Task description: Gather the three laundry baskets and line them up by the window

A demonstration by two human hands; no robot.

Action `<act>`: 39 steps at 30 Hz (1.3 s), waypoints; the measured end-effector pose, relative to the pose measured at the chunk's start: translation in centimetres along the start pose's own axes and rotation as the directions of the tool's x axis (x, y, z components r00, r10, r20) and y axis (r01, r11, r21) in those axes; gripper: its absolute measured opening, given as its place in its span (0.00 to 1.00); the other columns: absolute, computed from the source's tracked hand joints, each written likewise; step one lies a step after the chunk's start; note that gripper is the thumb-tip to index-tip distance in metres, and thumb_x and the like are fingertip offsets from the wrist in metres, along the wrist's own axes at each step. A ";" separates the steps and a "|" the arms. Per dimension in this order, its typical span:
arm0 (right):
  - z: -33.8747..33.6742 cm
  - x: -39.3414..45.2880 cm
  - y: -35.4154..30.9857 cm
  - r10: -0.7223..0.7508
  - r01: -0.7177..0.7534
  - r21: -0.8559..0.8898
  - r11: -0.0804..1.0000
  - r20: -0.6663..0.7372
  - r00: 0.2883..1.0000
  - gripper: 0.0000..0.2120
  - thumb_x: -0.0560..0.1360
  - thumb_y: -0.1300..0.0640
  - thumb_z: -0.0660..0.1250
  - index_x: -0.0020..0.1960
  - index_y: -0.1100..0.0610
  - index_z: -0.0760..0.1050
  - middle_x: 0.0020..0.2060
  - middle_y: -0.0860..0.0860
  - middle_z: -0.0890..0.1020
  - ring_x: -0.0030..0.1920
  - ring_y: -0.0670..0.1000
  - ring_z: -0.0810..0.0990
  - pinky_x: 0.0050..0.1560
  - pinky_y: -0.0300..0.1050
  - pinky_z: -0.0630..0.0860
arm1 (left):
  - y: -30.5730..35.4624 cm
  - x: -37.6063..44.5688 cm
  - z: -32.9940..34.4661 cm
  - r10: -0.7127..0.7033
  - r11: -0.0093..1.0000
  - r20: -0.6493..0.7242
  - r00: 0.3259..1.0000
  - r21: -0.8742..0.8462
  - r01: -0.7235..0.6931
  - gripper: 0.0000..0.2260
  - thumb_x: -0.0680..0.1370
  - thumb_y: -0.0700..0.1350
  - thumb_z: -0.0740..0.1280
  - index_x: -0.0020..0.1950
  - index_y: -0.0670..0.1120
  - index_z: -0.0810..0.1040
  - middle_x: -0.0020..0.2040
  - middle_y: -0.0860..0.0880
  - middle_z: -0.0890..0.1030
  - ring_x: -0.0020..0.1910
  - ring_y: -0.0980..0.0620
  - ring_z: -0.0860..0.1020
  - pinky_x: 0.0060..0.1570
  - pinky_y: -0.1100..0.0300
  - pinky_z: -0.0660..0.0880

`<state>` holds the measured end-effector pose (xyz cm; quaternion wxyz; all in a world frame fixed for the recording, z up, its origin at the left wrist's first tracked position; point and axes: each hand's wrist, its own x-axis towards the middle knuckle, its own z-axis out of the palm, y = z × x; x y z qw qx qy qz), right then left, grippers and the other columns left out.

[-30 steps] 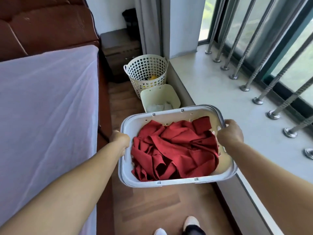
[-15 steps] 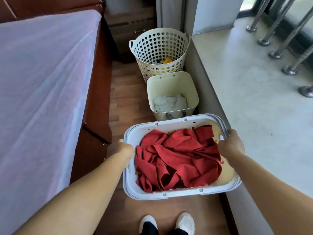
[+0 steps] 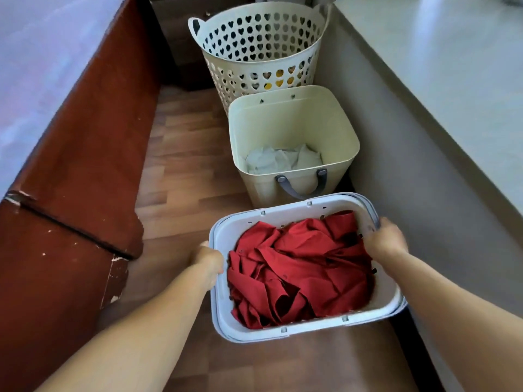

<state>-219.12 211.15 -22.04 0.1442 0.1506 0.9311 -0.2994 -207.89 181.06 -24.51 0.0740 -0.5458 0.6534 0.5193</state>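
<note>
I hold a white rectangular basket (image 3: 285, 215) full of red cloth (image 3: 300, 270) low over the wooden floor. My left hand (image 3: 208, 260) grips its left rim and my right hand (image 3: 386, 240) grips its right rim. Just beyond it stands a cream square basket (image 3: 291, 120) with a grey handle and pale cloth inside. Farther back stands a round cream basket (image 3: 260, 32) with heart-shaped holes and something yellow inside. All three sit in a row along the wall of the window ledge (image 3: 441, 66).
A bed with a dark red-brown frame (image 3: 85, 154) and a pale sheet (image 3: 42, 52) runs along the left. The strip of wooden floor (image 3: 186, 154) between bed and ledge wall is narrow. A dark cabinet stands behind the round basket.
The view has tilted down and moved closer to the floor. The white basket has dropped lower and nearer the cream square basket. The window bars have left the view.
</note>
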 end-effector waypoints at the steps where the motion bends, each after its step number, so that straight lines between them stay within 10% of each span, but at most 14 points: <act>1: 1.1 1.0 0.4 0.006 -0.006 0.005 1.000 -0.002 1.000 0.11 0.76 0.62 0.59 0.56 0.67 0.70 0.55 0.67 0.78 0.56 0.67 0.76 0.52 0.51 0.71 | -0.5 1.3 0.8 0.010 1.000 0.006 1.000 -0.004 -0.010 0.23 0.78 0.30 0.54 0.72 0.41 0.69 0.66 0.38 0.76 0.44 0.45 0.75 0.53 0.50 0.77; 14: 5.4 5.5 0.5 -0.089 0.066 -0.186 0.980 -0.114 0.989 0.36 0.72 0.61 0.64 0.76 0.65 0.53 0.75 0.61 0.58 0.75 0.61 0.58 0.74 0.53 0.57 | 1.5 6.4 6.2 0.117 0.990 0.001 0.993 -0.083 -0.116 0.24 0.79 0.34 0.53 0.75 0.46 0.65 0.60 0.40 0.77 0.38 0.43 0.79 0.40 0.56 0.72; 18: 4.3 5.3 0.5 -0.183 0.145 -0.234 0.961 -0.152 0.971 0.35 0.72 0.64 0.60 0.77 0.64 0.52 0.78 0.58 0.53 0.77 0.57 0.52 0.76 0.50 0.50 | 2.3 5.6 7.3 0.138 0.989 0.016 0.990 -0.055 -0.137 0.17 0.78 0.32 0.53 0.60 0.44 0.75 0.49 0.42 0.76 0.40 0.42 0.78 0.41 0.55 0.73; 24: 5.0 5.2 -0.1 -0.266 0.234 -0.217 0.948 -0.130 0.955 0.31 0.73 0.66 0.57 0.76 0.64 0.56 0.77 0.58 0.57 0.77 0.56 0.53 0.76 0.46 0.50 | 3.4 4.7 8.7 0.158 0.987 0.069 0.985 -0.053 -0.155 0.22 0.78 0.32 0.54 0.70 0.43 0.71 0.61 0.41 0.77 0.46 0.42 0.77 0.51 0.50 0.79; 30: 6.1 4.5 -0.9 -0.260 0.248 -0.159 0.956 -0.054 0.964 0.29 0.73 0.65 0.56 0.75 0.63 0.58 0.76 0.57 0.60 0.76 0.55 0.57 0.76 0.48 0.54 | 3.0 4.8 8.1 0.179 0.981 0.075 0.981 0.067 -0.184 0.15 0.78 0.32 0.55 0.59 0.41 0.76 0.50 0.40 0.77 0.44 0.42 0.77 0.53 0.52 0.78; 34: 5.3 3.4 -2.1 -0.291 0.285 -0.114 0.952 -0.048 0.955 0.27 0.75 0.62 0.58 0.74 0.60 0.62 0.73 0.56 0.66 0.73 0.57 0.63 0.73 0.50 0.61 | 4.1 2.7 7.8 0.185 0.952 0.032 0.982 0.244 -0.187 0.22 0.80 0.42 0.58 0.75 0.43 0.63 0.71 0.41 0.71 0.65 0.41 0.73 0.55 0.58 0.70; 39: 1.7 -0.5 -6.5 -0.258 0.262 0.035 0.965 -0.084 0.962 0.25 0.77 0.54 0.60 0.72 0.58 0.63 0.68 0.58 0.72 0.68 0.59 0.70 0.64 0.48 0.67 | 8.2 -2.3 4.2 0.345 0.915 0.004 0.939 0.224 -0.337 0.25 0.79 0.50 0.60 0.76 0.48 0.61 0.73 0.42 0.68 0.69 0.40 0.70 0.67 0.51 0.69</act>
